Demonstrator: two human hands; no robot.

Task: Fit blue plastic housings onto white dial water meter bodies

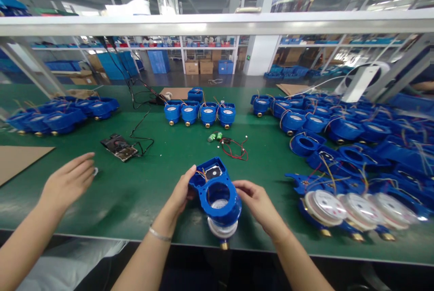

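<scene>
Near the table's front edge my left hand (179, 196) and my right hand (258, 203) grip a blue water meter (219, 198) from either side. Its blue cover has a round opening and a small black panel with thin wires at the top. A white dial and a brass fitting show underneath. A thin bracelet sits on my left wrist. Further left, another person's hand (68, 181) rests open on the green table (142, 191), next to a small white ring.
Rows of blue meters stand at back left (64, 117), back centre (200, 112) and right (339, 128). Open meters with white dials (352, 209) lie front right. A black circuit board with cables (119, 146), red wires (235, 147) and cardboard (16, 157) lie on the table.
</scene>
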